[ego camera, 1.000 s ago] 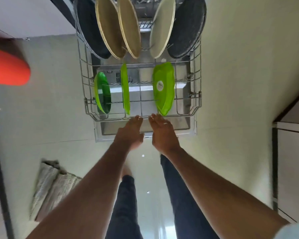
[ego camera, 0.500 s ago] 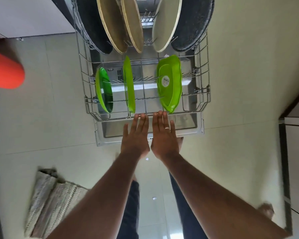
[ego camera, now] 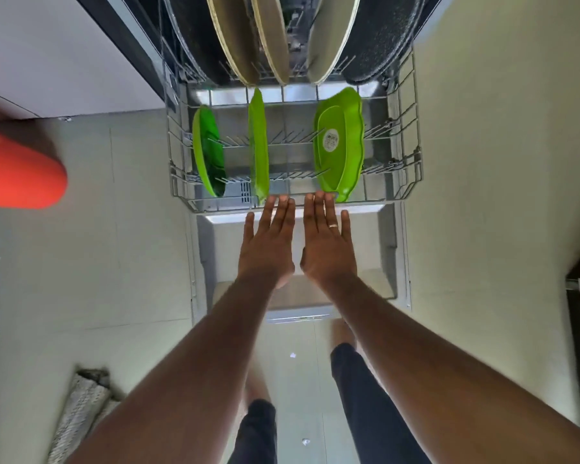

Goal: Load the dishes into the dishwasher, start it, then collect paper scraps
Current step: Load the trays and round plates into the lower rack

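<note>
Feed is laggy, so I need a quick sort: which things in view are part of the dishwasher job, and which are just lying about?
Job:
grey wire dishwasher rack
three green plastic plates
beige and dark round plates
open dishwasher door
white paper scraps on the floor
left hand, right hand, fingertips at the rack's front rim

Lying about:
red-orange plastic object
grey woven mat

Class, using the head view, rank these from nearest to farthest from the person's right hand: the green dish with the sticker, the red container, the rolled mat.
1. Green dish with the sticker: in the rack, just beyond the right hand.
2. Rolled mat: on the floor, lower left.
3. Red container: far left edge; close to the mat's rank, hard to separate.
</note>
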Tool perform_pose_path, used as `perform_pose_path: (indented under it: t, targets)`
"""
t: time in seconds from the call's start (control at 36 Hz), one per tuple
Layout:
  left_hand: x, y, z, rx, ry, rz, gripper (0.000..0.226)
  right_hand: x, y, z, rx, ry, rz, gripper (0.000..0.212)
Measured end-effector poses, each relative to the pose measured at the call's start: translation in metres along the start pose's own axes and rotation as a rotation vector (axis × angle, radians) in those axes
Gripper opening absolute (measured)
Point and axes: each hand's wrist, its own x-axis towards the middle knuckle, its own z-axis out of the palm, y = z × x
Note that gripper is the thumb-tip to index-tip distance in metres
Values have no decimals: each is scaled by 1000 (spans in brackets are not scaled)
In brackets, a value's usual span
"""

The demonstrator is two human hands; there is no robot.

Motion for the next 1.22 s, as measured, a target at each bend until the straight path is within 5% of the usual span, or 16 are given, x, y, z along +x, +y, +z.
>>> perform_pose_path:
  t: [0.61, 1.22]
  targets:
    - [159, -17, -146, 33, -83, -85, 99, 186, 21, -112, -27, -129, -111, 95]
    - [267, -54, -204, 36, -20, -43, 104, 306, 16, -157, -83, -83, -82, 103]
